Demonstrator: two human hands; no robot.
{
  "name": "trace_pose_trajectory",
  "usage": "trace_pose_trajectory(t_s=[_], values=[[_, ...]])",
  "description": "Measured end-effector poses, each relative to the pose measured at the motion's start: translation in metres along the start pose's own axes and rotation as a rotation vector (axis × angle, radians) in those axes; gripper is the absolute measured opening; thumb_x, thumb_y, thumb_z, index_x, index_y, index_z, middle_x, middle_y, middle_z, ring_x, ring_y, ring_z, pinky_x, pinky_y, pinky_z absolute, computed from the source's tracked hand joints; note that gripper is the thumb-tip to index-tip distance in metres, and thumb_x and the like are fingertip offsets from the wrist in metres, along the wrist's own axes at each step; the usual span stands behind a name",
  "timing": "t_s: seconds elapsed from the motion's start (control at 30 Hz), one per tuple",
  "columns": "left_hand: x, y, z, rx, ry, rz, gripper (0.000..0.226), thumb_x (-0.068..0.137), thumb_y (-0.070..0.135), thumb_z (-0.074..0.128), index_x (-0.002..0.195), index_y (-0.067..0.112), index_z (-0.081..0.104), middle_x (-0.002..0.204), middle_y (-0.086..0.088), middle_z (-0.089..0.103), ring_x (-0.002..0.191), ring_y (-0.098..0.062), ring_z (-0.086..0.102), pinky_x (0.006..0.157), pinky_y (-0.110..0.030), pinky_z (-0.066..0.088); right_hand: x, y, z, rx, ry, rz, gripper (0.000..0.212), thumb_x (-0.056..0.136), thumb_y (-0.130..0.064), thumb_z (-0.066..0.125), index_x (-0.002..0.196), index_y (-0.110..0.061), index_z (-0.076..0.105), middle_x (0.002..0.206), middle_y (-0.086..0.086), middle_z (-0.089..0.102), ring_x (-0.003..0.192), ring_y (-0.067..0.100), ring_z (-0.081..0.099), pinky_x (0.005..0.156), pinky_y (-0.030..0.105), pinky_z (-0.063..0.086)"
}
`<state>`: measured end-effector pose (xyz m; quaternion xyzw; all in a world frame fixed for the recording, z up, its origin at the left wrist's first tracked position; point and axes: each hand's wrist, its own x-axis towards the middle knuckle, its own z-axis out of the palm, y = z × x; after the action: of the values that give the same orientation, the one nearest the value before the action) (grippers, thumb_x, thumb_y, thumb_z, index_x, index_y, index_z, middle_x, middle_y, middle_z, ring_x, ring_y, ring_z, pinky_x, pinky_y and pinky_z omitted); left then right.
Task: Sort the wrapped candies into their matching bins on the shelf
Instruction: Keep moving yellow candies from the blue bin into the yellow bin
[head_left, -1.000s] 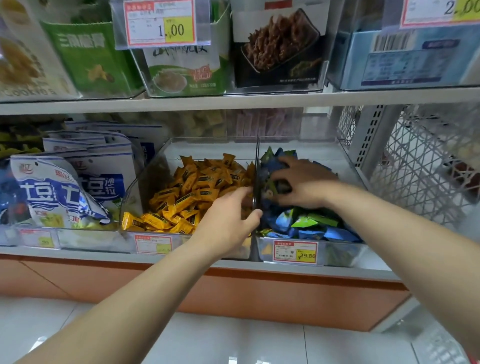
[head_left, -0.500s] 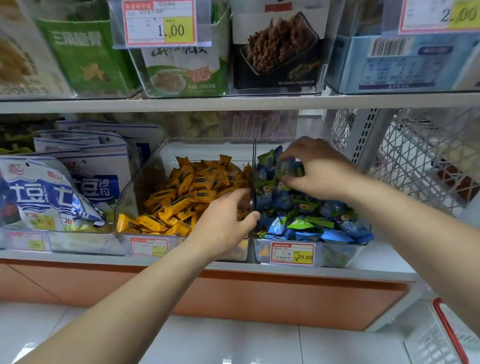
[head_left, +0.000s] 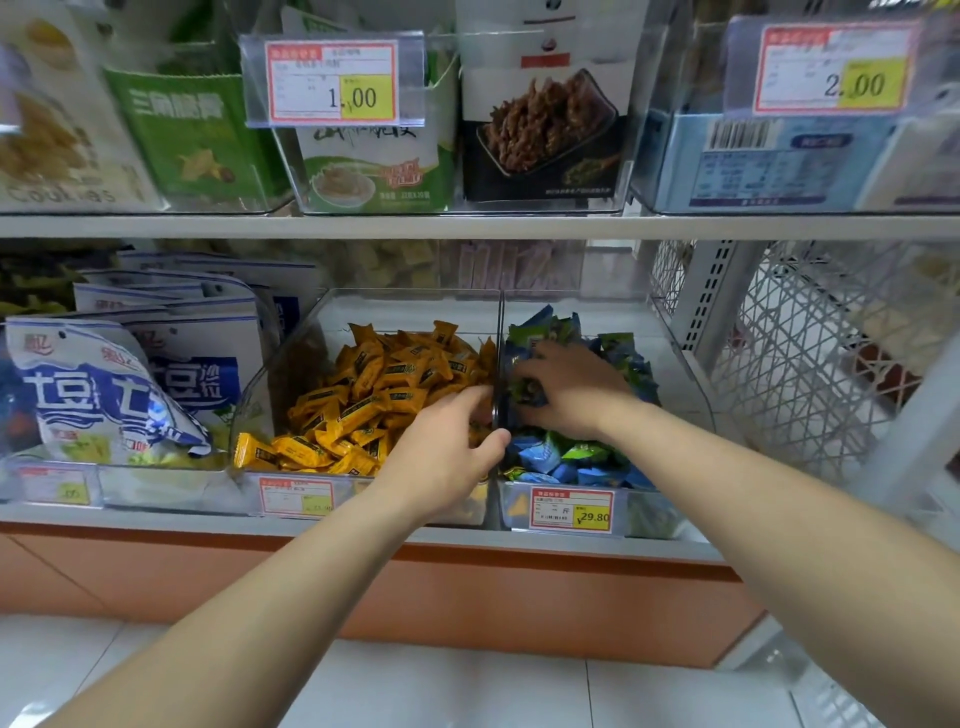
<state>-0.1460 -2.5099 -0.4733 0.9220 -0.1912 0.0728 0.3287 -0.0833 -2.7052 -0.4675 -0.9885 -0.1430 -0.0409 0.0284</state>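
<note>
Two clear bins stand side by side on the lower shelf. The left bin (head_left: 283, 374) holds yellow wrapped candies (head_left: 374, 395). The right bin (head_left: 680, 374) holds blue and green wrapped candies (head_left: 566, 457). My left hand (head_left: 447, 447) lies on the yellow candies beside the wall between the bins, fingers stretched forward and thumb across that wall. My right hand (head_left: 571, 389) is down in the blue and green pile next to the wall. Its fingers curl round a few of those candies, and the fingertips are hidden among the wrappers.
Blue and white snack bags (head_left: 109, 395) fill the bin to the left. Price tags (head_left: 571, 512) hang on the bin fronts. The upper shelf (head_left: 467, 226) carries boxed snacks close above my hands. A white wire mesh panel (head_left: 810, 353) closes the right side.
My right hand rose to the back of the blue and green pile with candies, then came down near the dividing wall. My left hand has stayed in place.
</note>
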Motion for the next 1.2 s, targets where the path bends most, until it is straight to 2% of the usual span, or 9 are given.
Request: trace_pose_trajectory(t_s=[0.13,0.43,0.6,0.73,0.83,0.9,0.97,1.03,1.2], values=[[0.000,-0.001,0.000,-0.009,0.006,0.012,0.052,0.094,0.038,0.061,0.143,0.025,0.047,0.133,0.005,0.060,0.118,-0.011,0.056,0.096,-0.026,0.048,-0.003,0.003,-0.006,0.108,0.103,-0.023,0.037,0.083,-0.056,0.063,0.112,-0.034,0.060,0.099,-0.009,0.045,0.099,0.020,0.055,0.067,0.032,0.040],[0.001,-0.006,0.000,-0.015,0.007,0.025,0.057,0.094,0.041,0.062,0.145,0.025,0.045,0.132,0.005,0.060,0.109,-0.012,0.058,0.088,-0.023,0.046,0.009,0.064,-0.053,0.382,0.486,0.143,0.034,0.085,-0.052,0.068,0.108,-0.028,0.063,0.097,-0.006,0.055,0.086,0.014,0.052,0.070,0.025,0.037],[0.002,-0.006,0.001,-0.015,0.008,0.030,0.057,0.094,0.042,0.062,0.145,0.025,0.045,0.130,0.006,0.061,0.102,-0.006,0.055,0.085,-0.021,0.046,0.008,0.077,-0.036,0.058,0.153,0.203,0.043,0.095,-0.060,0.047,0.102,-0.019,0.060,0.096,0.007,0.063,0.090,0.029,0.058,0.074,0.038,0.047],[0.001,-0.005,0.000,-0.029,-0.005,0.026,0.057,0.094,0.042,0.061,0.146,0.026,0.043,0.130,0.006,0.060,0.106,-0.012,0.060,0.090,-0.030,0.053,0.004,0.066,-0.045,-0.070,0.215,0.224,0.055,0.093,-0.064,0.046,0.126,-0.021,0.060,0.125,0.009,0.059,0.117,0.034,0.050,0.091,0.043,0.044],[0.001,-0.005,0.000,-0.030,0.004,0.029,0.057,0.094,0.041,0.062,0.146,0.026,0.044,0.129,0.007,0.061,0.102,-0.010,0.059,0.087,-0.025,0.051,-0.005,0.044,-0.051,0.143,0.347,0.036,0.032,0.092,-0.049,0.059,0.116,-0.027,0.063,0.115,-0.002,0.061,0.107,0.023,0.055,0.082,0.036,0.043],[0.001,-0.005,0.000,-0.032,0.015,0.025,0.057,0.094,0.041,0.062,0.145,0.026,0.044,0.129,0.007,0.061,0.103,-0.009,0.059,0.087,-0.024,0.050,-0.013,0.023,-0.047,0.310,0.147,-0.110,0.023,0.092,-0.041,0.062,0.112,-0.031,0.065,0.107,-0.010,0.062,0.098,0.016,0.059,0.079,0.032,0.046],[0.001,-0.004,0.001,-0.040,0.014,0.012,0.057,0.094,0.040,0.062,0.145,0.025,0.044,0.130,0.007,0.061,0.105,-0.011,0.060,0.090,-0.027,0.052,-0.014,0.010,-0.036,0.194,-0.131,-0.175,0.027,0.094,-0.038,0.060,0.119,-0.030,0.065,0.112,-0.008,0.061,0.100,0.015,0.059,0.084,0.032,0.048],[0.000,-0.003,0.001,-0.048,0.013,0.003,0.056,0.094,0.039,0.062,0.145,0.025,0.045,0.129,0.007,0.061,0.103,-0.012,0.060,0.090,-0.030,0.053,-0.010,0.010,-0.030,0.028,-0.275,-0.139,0.028,0.094,-0.035,0.059,0.122,-0.032,0.064,0.121,-0.005,0.059,0.104,0.018,0.059,0.087,0.034,0.049],[0.001,-0.004,0.002,-0.052,0.005,0.003,0.055,0.094,0.039,0.061,0.145,0.026,0.044,0.126,0.008,0.062,0.099,-0.012,0.060,0.088,-0.030,0.054,-0.002,0.024,-0.034,0.008,-0.255,-0.024,0.019,0.088,-0.017,0.066,0.094,-0.034,0.062,0.108,-0.006,0.061,0.091,0.017,0.057,0.075,0.031,0.050]])
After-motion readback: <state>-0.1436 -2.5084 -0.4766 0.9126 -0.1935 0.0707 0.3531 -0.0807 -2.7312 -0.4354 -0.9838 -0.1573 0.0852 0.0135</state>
